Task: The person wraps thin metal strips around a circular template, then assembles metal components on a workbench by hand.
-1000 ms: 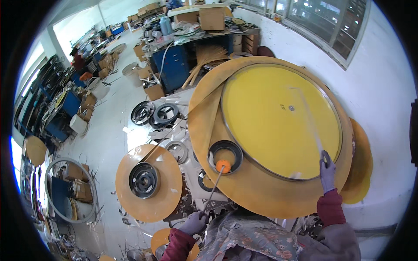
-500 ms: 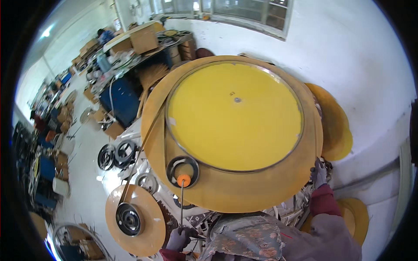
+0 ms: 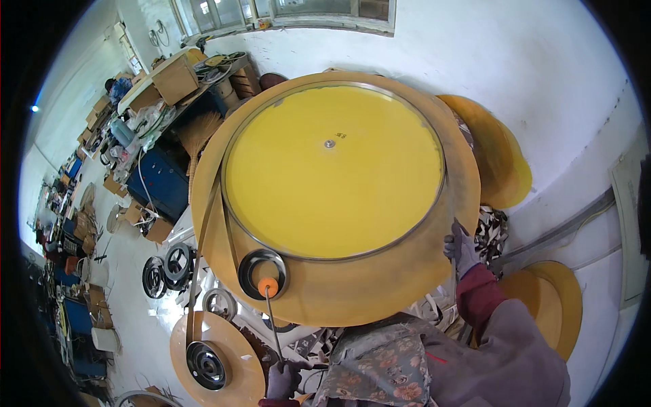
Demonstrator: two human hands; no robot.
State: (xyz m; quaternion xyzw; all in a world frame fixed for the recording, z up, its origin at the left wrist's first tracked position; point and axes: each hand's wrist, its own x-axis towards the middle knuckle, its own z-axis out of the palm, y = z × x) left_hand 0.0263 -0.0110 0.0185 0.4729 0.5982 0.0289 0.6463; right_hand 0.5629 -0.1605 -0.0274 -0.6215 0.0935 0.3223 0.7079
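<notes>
A large round yellow disc with a metal rim lies on a wider tan disc. A thin dark strip runs from the rim to a black ring on the tan disc. My gloved left hand is closed round the lower end of a metal rod; its orange round tip sits inside the ring, by its near edge. Over the tan disc's right side, my gloved right hand pinches a narrow strip that hangs past the edge.
At the lower left, a smaller tan disc carries a black reel. Black rings lie beside it. A blue cabinet and a cardboard box stand at the back left. Brown-yellow discs lean on the white wall.
My view has shifted, so the discs appear further left. The yellow disc has turned clockwise. My right hand has come inward over the tan disc's edge; my left still grips the rod.
</notes>
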